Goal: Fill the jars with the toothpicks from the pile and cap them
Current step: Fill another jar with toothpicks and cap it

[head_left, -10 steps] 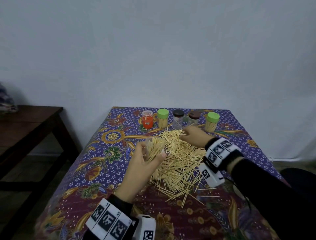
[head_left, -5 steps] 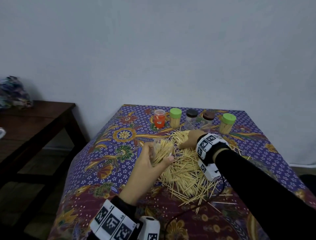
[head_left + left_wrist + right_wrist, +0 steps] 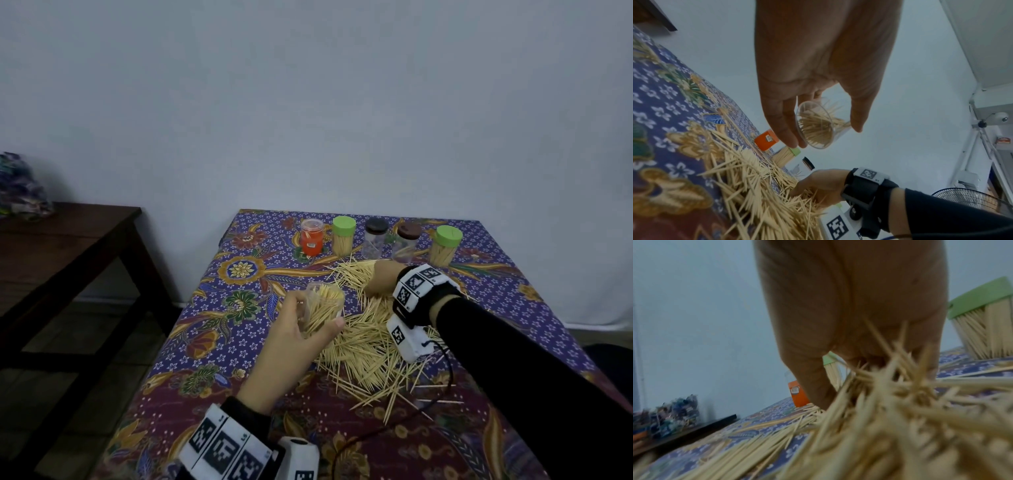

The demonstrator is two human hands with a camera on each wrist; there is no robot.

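Observation:
My left hand (image 3: 310,320) grips a clear uncapped jar (image 3: 323,303), tilted and partly filled with toothpicks, just above the left edge of the toothpick pile (image 3: 363,346). The left wrist view shows the jar (image 3: 818,129) pinched between thumb and fingers. My right hand (image 3: 378,281) is pressed into the pile's far edge. In the right wrist view its fingers (image 3: 865,356) and thumb curl around a bunch of toothpicks (image 3: 890,386). At the back stand an orange jar (image 3: 311,241), two green-capped full jars (image 3: 343,236) (image 3: 445,245), a black-capped jar (image 3: 375,238) and a brown-capped jar (image 3: 406,240).
The patterned tablecloth (image 3: 239,342) covers the table, whose left edge drops to the floor. A dark wooden side table (image 3: 68,240) with a bundle (image 3: 20,188) on it stands to the left. A thin black cable (image 3: 404,418) lies near the pile's front.
The head view has swung left. My right hand has sunk lower into the pile's far edge and closed on toothpicks. My left hand keeps holding the jar in the same spot.

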